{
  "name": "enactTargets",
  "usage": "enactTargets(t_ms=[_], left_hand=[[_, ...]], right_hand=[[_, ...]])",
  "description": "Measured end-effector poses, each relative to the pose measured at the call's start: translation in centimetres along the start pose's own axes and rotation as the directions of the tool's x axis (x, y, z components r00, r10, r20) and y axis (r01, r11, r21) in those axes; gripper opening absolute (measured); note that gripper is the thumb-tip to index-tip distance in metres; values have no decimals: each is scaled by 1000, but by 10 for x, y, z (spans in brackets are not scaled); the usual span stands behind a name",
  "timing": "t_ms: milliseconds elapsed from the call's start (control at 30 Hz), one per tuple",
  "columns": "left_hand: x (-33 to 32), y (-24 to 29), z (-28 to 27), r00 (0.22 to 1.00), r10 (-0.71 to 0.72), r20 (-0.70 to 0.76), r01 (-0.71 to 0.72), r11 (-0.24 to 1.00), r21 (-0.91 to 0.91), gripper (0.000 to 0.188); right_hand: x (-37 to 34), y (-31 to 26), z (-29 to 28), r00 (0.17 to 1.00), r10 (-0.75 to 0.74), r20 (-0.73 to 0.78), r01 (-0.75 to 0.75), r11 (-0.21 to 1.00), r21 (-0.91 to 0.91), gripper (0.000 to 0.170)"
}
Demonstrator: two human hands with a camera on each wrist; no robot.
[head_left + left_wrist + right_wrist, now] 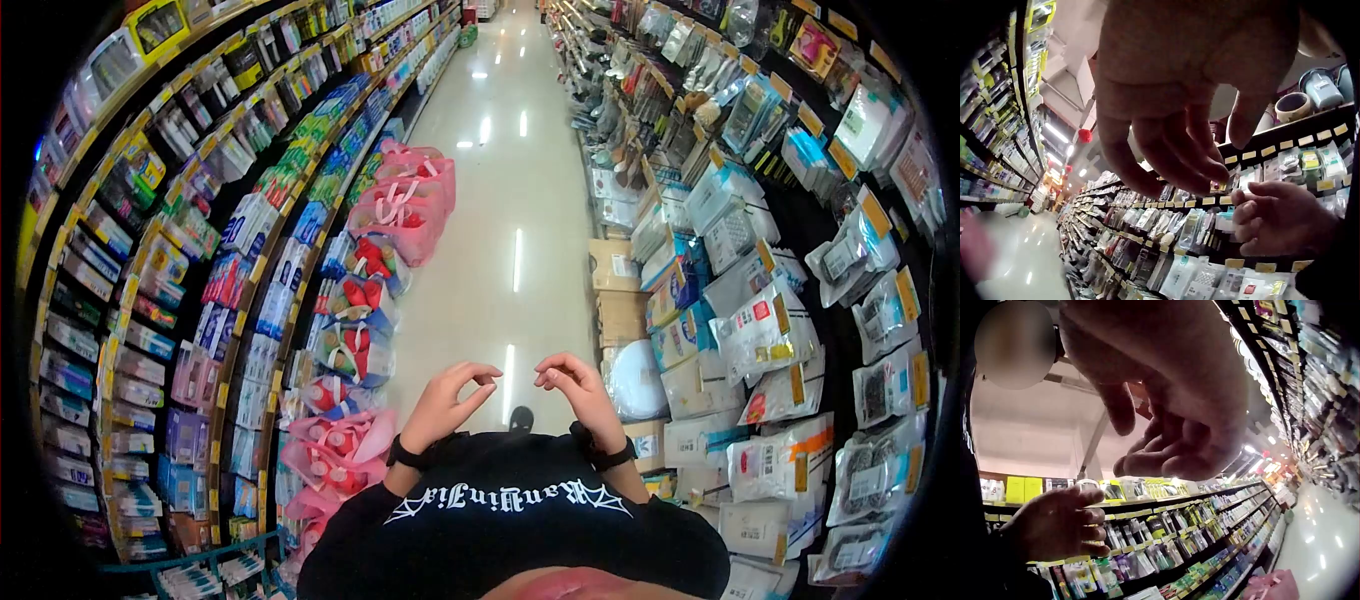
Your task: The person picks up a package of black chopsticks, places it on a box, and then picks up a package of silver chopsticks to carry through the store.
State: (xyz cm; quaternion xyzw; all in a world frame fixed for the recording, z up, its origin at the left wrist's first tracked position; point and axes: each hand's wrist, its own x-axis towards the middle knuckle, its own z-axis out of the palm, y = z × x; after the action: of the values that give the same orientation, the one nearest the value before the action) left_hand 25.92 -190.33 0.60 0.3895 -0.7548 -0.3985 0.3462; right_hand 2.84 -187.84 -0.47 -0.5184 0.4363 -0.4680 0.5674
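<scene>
Both hands are held in front of the body over the aisle floor, apart from each other. My left hand (447, 402) has loosely bent fingers pointing inward and holds nothing. Facing it, my right hand (580, 391) is also bent loosely, with nothing between thumb and fingers. In the left wrist view the left hand (1172, 94) fills the top, its fingers hanging down, with the right hand (1285, 219) beyond. The right wrist view has the right hand (1166, 406) at the top and the left hand (1057, 525) lower left.
Shelves of boxed goods (245, 225) line the left side, with pink bags (405, 205) and red-and-blue packs (357, 300) on the floor below. Hanging packets (765, 335) cover the right rack, cardboard boxes (615, 285) at its foot. The shiny floor (490, 220) runs ahead between them.
</scene>
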Motion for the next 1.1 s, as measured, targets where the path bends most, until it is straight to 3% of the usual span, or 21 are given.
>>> enactTargets(t_ms=[100,200,300,433,633,733,833,1000,1100], left_hand=[[43,-8,22,999,53,6,-53,998,33,19],[73,-4,38,995,-10,97,11,1000,-16,21],[99,-13,51,992,14,122,-11,1000,-22,18],[137,-32,54,977,-53,209,56,998,-10,21],[204,-53,48,966,-12,260,20,999,-28,21],[244,-69,38,959,36,281,-17,998,-67,22],[290,-81,18,933,-15,360,26,999,-25,23],[364,-107,-21,964,158,215,-158,987,-14,20],[398,-123,-44,951,191,244,-206,978,37,20]], right_hand=[[22,4,-41,1000,-7,-18,7,1000,2,18],[35,7,-69,999,41,-21,-41,999,5,18],[41,9,-88,996,80,-33,-77,995,66,18],[61,26,-111,988,126,-88,-117,988,105,17],[110,24,-136,981,130,-147,-116,988,101,17],[150,26,-146,977,96,-189,-81,993,83,18],[193,16,-149,972,90,-217,-71,993,92,16],[270,-6,-151,975,44,-219,-16,991,130,16],[313,-5,-150,972,8,-234,-3,1000,20,16]])
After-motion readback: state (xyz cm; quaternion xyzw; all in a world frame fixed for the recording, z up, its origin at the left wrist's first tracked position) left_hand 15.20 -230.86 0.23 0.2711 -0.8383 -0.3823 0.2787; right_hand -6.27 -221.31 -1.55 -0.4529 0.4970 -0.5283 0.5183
